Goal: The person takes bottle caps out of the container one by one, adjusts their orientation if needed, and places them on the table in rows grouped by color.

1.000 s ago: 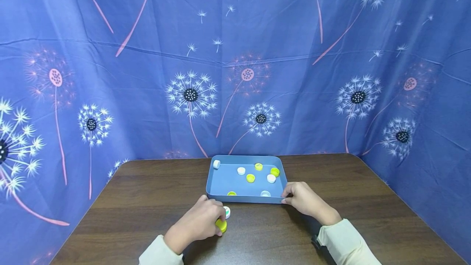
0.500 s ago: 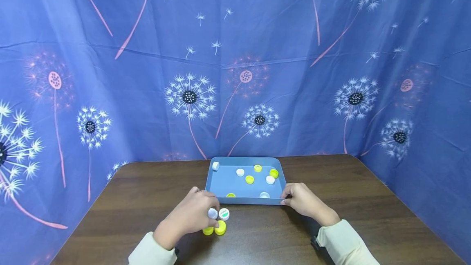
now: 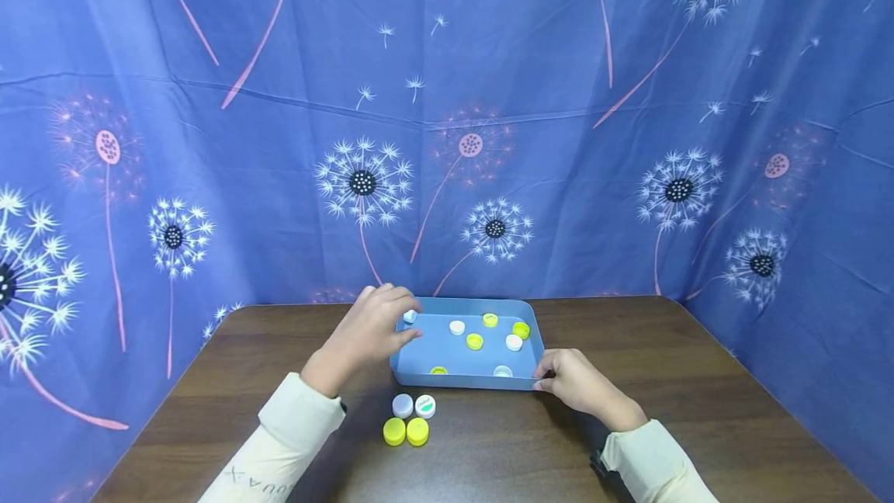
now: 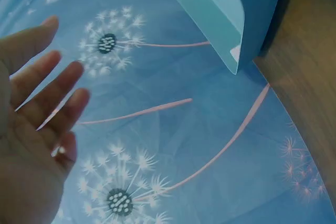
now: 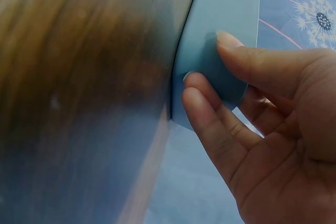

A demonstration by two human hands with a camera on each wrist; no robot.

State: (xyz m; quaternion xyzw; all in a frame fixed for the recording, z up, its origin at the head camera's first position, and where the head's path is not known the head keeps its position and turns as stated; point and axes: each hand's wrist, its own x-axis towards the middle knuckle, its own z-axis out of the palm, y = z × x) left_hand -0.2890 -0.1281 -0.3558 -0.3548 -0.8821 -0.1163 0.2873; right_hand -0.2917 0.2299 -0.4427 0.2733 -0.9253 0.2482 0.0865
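Observation:
In the head view my left hand is over the left side of a shallow blue tray, beside a white bottle cap lying near its left wall. The left wrist view shows this hand with fingers spread apart and nothing between them. My right hand holds the tray's front right corner; the right wrist view has the thumb and fingertips against the tray wall. In front of the tray, two yellow caps and two whitish caps form a small square on the table.
Several yellow caps and white caps are scattered inside the tray. Brown wooden table lies under everything. Behind it hangs a blue dandelion-print cloth, close to the tray's back edge.
My left hand has let go of a whitish cap beside the green-marked one, then moved up and forward to the tray's left side. The right hand has stayed at the tray corner.

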